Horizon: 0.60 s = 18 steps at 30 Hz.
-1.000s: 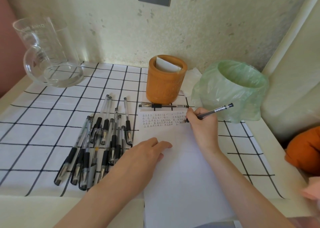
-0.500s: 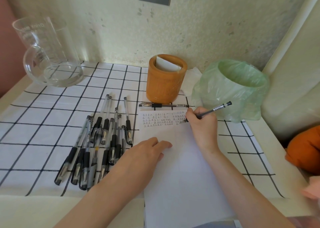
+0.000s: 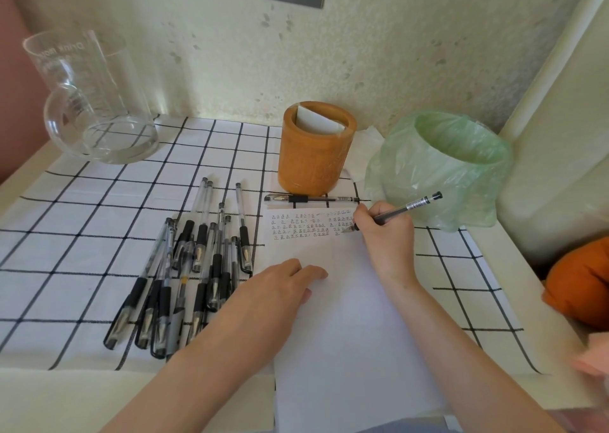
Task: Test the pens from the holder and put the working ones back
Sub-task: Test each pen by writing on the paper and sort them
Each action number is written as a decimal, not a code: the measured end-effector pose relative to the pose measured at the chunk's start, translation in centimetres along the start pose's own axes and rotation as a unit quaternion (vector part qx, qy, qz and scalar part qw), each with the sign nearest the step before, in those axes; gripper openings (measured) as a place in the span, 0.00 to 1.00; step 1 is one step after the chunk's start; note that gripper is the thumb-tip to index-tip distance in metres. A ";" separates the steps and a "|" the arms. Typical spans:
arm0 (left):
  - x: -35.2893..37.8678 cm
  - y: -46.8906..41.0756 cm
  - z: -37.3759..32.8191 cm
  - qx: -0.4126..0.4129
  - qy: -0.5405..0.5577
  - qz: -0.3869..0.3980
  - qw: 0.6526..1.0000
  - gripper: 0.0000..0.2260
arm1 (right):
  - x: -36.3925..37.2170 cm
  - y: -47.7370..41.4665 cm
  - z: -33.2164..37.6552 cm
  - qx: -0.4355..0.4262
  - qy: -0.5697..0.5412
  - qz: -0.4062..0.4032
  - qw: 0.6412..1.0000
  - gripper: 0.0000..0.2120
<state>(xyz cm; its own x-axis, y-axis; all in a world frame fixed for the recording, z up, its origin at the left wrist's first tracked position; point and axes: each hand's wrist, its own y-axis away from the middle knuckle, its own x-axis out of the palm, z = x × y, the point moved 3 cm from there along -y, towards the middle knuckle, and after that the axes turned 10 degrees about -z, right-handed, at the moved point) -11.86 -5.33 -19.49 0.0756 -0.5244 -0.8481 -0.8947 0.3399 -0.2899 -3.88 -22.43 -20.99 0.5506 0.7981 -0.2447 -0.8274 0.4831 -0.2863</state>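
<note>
**Pen test: right hand writing, left hand flat on the sheet**

Counts:
- One orange-brown pen holder [image 3: 316, 149] stands upright at the back of the checked tablecloth [image 3: 82, 235]. A white card [image 3: 316, 123] leans inside it.
- One sheet of white paper [image 3: 346, 327] lies in front of the holder. It carries four rows of small test marks [image 3: 306, 225] along its top.
- One capped pen [image 3: 311, 199] lies crosswise between the holder's base and the top edge of the paper.
- One pile of pens [image 3: 197, 268] lies just left of the paper, capped ends mostly toward the viewer. There are roughly a dozen, but overlap prevents an exact count.
- One black gel pen [image 3: 408, 207] is in hand.
- One glass pitcher [image 3: 89, 109] sits at far left.
- One bin lined with a green bag [image 3: 445, 169] sits right of the holder.

Grip:
- The right hand [image 3: 385, 231] has its fingers curled tight around the lower barrel of the black gel pen. The tip touches the paper at the right end of the marked rows, and the barrel slants up and right toward the bin.
- The left hand [image 3: 280, 287] holds nothing. It lies palm down, fingers loosely extended, on the left part of the sheet, right beside the pile.
</note>
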 end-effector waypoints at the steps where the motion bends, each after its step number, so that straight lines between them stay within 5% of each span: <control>1: 0.0 0.0 0.0 0.000 -0.001 0.000 1.000 0.17 | 0.0 0.0 0.0 0.000 0.001 0.001 1.000 0.15; 18: -0.2 0.0 0.0 0.000 0.009 -0.002 1.000 0.17 | 0.0 0.0 0.1 0.001 0.008 -0.003 1.000 0.15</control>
<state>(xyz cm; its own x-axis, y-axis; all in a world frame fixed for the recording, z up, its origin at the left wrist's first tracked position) -11.92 -5.26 -19.35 0.0706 -0.5389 -0.8394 -0.8942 0.3387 -0.2927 -3.93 -22.37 -20.91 0.5573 0.7892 -0.2578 -0.8243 0.4888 -0.2855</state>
